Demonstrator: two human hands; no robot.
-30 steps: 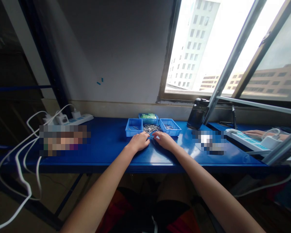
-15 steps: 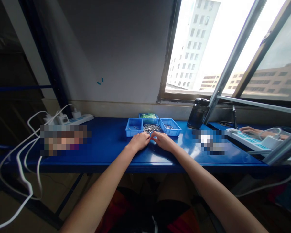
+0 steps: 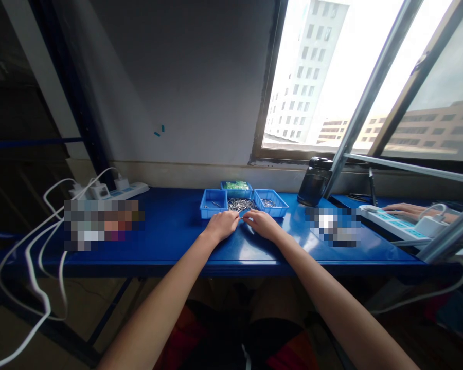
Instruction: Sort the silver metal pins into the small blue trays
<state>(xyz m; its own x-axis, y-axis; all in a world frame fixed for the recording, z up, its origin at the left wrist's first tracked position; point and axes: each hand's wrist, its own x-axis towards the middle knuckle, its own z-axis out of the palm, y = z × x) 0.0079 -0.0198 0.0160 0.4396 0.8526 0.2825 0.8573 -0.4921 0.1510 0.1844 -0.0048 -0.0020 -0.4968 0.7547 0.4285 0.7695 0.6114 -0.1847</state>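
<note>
Evidently, the work is under way rather than finished: one small piece (image 3: pixel 241 218) is at the fingertips and a loose pile (image 3: pixel 241 204) of slim metal parts lies just beyond them. Taking that piece as the centre of the dial, with twelve toward the wall, the left hand (image 3: pixel 224 224) sits at eight o'clock and the right hand (image 3: pixel 260 223) at four, both low over the table (image 3: pixel 170 226). Each grip is drawn in to a pinch, the two sets of fingertips nearly meeting with the piece between them; it is too small to say what it is or how its ends fit.

At ten o'clock, the left tray (image 3: pixel 214 211) holds only a few thin parts. At two, the right tray (image 3: pixel 272 210) carries a bigger scatter of them. The pile is at twelve, between these trays, and beyond it the back tray (image 3: pixel 243 193) holds green packets (image 3: pixel 234 185). Which parts count as done, the view does not settle. What can be judged is that plenty remains: the pile is broad, the piece in the fingers has not been put down, and the left tray is sparsely filled.
</note>
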